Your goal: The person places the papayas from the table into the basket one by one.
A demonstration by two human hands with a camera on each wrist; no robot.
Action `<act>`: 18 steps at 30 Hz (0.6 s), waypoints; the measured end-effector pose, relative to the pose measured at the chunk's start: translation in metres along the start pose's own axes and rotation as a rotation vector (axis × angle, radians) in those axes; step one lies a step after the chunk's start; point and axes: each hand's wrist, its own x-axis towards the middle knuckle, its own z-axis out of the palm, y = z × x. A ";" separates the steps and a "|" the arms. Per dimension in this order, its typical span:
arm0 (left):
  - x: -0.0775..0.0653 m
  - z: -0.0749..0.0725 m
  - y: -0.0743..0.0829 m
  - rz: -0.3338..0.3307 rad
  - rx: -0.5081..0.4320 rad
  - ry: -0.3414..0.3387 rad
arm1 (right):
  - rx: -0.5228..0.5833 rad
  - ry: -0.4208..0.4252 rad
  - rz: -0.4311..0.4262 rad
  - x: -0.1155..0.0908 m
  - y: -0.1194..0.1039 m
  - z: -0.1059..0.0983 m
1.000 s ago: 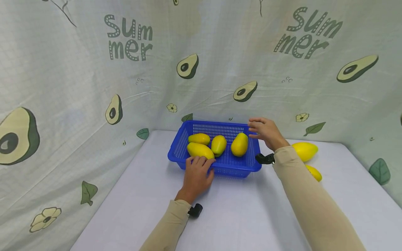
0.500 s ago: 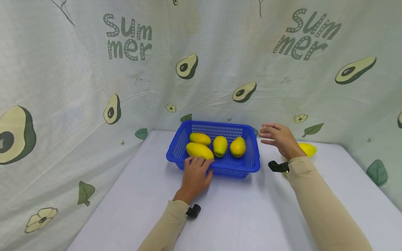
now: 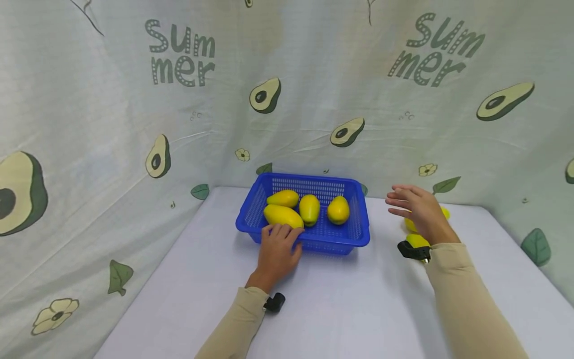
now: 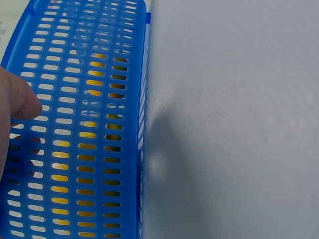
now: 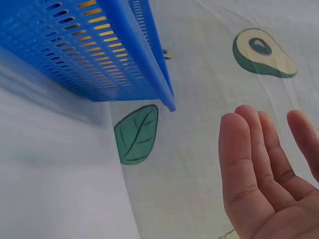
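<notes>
A blue plastic basket [image 3: 329,248] with slotted walls sits on the white table, with several yellow mangoes [image 3: 283,216] lying inside. My left hand [image 3: 275,257] grips its near rim: the fingers bend over the edge beside the front mango, and the thumb [image 4: 24,102] lies against the outer wall in the left wrist view. To the right of the basket, my right hand [image 3: 419,209] is raised over the table and holds nothing. Its fingers [image 5: 237,154] are extended in the right wrist view. Under and behind this hand are more mangoes [image 3: 417,241], partly hidden by the hand and wrist.
A pale cloth [image 3: 305,65] printed with avocados and leaves hangs behind the table and along its sides. The basket's far side stands close to that cloth. The white tabletop [image 3: 341,309] extends in front of the basket, between the two forearms.
My right hand has moved from the basket's right rim out to the right and slightly nearer. The mango at the basket's right has settled lower. My left hand keeps its grip on the rim.
</notes>
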 end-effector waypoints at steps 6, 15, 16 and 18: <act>0.000 -0.002 -0.002 -0.003 -0.006 -0.009 | 0.001 0.046 -0.001 -0.013 0.012 -0.007; 0.002 0.001 -0.002 0.021 -0.002 0.022 | -0.055 0.093 -0.052 -0.028 0.016 -0.008; 0.001 0.001 -0.001 0.020 -0.001 0.019 | -0.074 0.091 -0.060 -0.029 0.017 -0.008; 0.001 0.000 0.000 0.014 0.001 0.013 | -0.119 0.089 -0.070 -0.032 0.019 -0.008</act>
